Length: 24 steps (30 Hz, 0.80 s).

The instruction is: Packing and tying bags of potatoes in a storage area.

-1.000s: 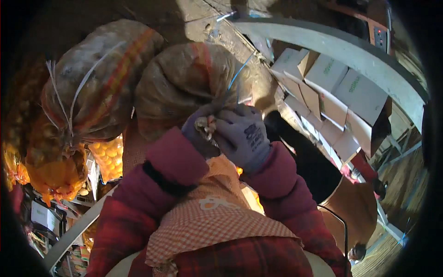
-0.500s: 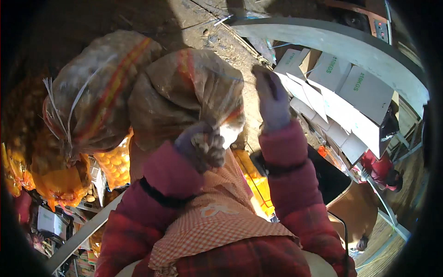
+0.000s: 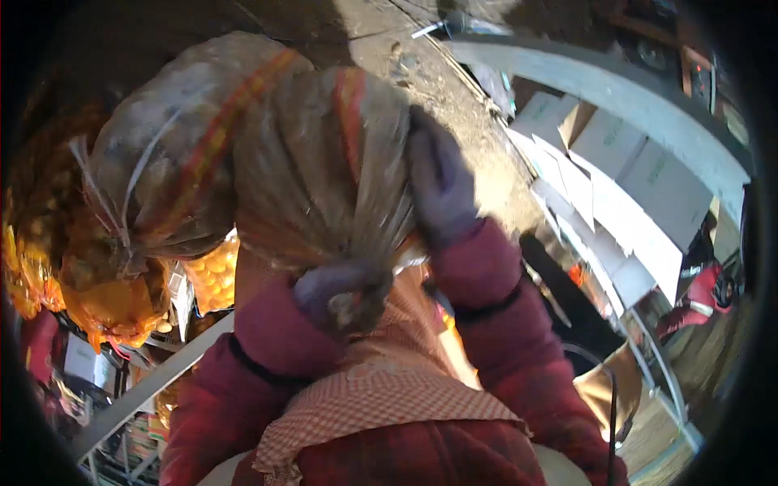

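A full brown woven sack (image 3: 312,162) with a red and orange stripe stands in front of me. My left hand (image 3: 336,296), in a greyish glove, is closed around its gathered neck at the near side. Folds in the cloth run from that grip up over the sack. Against the sack's right side lies my right hand (image 3: 442,182), flat, with its fingers stretched out. A second bulging sack (image 3: 182,121) with a similar stripe leans close on the left, its neck bound with white ties (image 3: 101,190). What fills my sack is hidden.
Orange mesh bags (image 3: 113,300) and a bag of round yellow produce (image 3: 212,275) sit at the left, by a metal rail (image 3: 150,389). White cartons (image 3: 628,174) lie at the right behind a pale curved beam (image 3: 600,77). Another person (image 3: 701,296) is at the far right.
My right hand has moved left from beside the sack onto its right side. The sack stands more upright, and my left hand has come slightly nearer me with its neck.
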{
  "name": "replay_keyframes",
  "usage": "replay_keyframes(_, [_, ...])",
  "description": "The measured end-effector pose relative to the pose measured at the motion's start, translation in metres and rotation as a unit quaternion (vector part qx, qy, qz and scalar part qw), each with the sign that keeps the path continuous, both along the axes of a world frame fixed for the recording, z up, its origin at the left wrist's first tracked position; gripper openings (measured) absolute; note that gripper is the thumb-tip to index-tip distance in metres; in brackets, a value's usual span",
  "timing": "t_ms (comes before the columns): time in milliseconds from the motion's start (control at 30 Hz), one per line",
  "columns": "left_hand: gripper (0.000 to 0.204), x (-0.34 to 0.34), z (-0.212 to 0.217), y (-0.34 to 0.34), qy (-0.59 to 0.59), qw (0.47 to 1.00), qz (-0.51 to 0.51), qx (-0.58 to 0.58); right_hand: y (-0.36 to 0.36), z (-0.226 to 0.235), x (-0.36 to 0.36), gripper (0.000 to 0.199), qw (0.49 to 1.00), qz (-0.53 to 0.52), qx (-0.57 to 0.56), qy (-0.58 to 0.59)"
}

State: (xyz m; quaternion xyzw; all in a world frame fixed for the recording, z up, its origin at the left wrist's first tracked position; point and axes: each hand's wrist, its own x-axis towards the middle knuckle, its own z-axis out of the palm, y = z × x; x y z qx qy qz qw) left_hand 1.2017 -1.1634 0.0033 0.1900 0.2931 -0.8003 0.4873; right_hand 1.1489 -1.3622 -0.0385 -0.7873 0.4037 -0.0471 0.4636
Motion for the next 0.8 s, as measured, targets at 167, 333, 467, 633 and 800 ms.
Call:
replay_keyframes(167, [0.016, 0.013, 0.008, -0.039, 0.204, 0.964, 0.164, -0.047, 0.006, -0.030, -0.024, 0.031, 0.999, 0.024, -0.028, -0.035])
replay_keyframes(333, [0.016, 0.025, 0.030, -0.048, -0.136, 0.990, -0.009, -0.030, -0.062, 0.005, 0.016, 0.026, 0.995, 0.001, 0.100, -0.029])
replay_keyframes(467, [0.017, 0.028, 0.034, -0.037, -0.098, 0.995, 0.036, -0.003, -0.068, 0.002, 0.102, 0.038, 0.964, 0.250, -0.041, 0.079])
replay_keyframes(633, [0.026, 0.011, 0.056, 0.000, -0.034, 0.987, 0.147, -0.047, 0.002, 0.000, 0.078, 0.034, 0.944, 0.325, 0.025, 0.048])
replay_keyframes(800, [0.028, 0.000, 0.029, 0.015, -0.595, 0.778, -0.085, -0.182, 0.000, -0.018, 0.063, 0.039, 0.944, 0.323, 0.011, 0.069])
